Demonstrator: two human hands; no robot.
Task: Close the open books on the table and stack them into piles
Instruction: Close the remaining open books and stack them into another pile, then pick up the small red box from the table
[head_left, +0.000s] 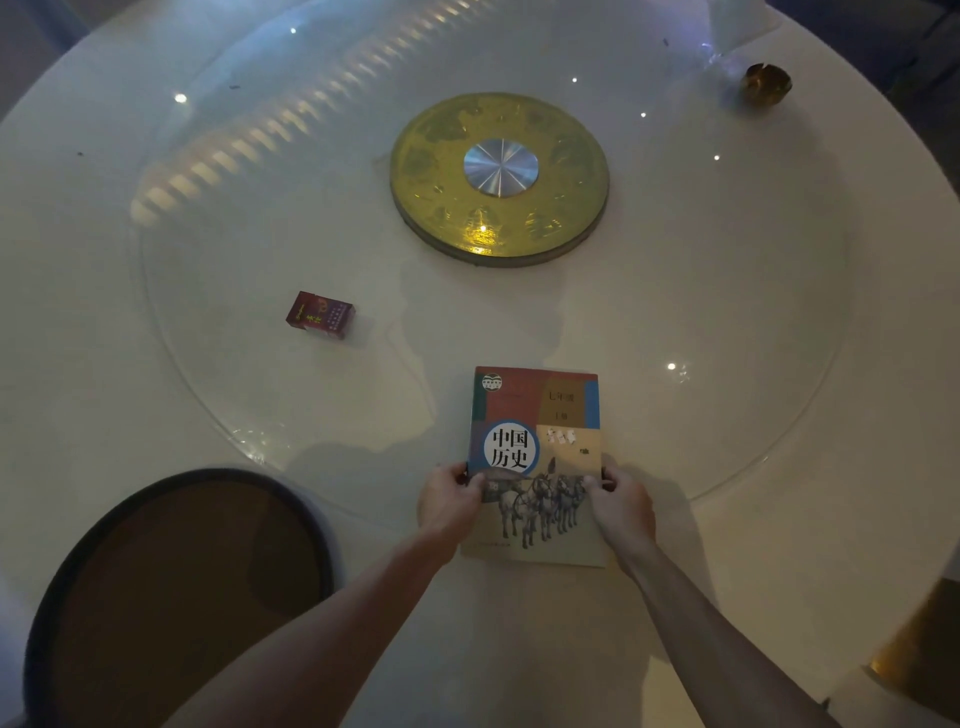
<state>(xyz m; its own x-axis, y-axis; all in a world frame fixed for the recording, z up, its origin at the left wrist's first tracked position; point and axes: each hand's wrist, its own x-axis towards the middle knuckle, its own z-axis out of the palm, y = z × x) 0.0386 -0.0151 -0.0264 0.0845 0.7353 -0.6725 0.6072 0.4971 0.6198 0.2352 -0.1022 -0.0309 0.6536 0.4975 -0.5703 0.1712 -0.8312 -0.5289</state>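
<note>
A closed history textbook (535, 415), with a red, blue and tan cover and horse figures on it, lies flat near the front edge of the round white table (779, 467). My left hand (449, 501) grips its left edge, thumb on the cover. My right hand (618, 504) grips its right edge the same way. Whether more books lie under it I cannot tell.
A glass turntable (208, 364) covers the table's middle, with a gold disc (498, 179) at its centre. A small red box (320, 315) sits left of the book. A small gold dish (768, 84) stands far right. A dark round chair seat (182, 587) is at lower left.
</note>
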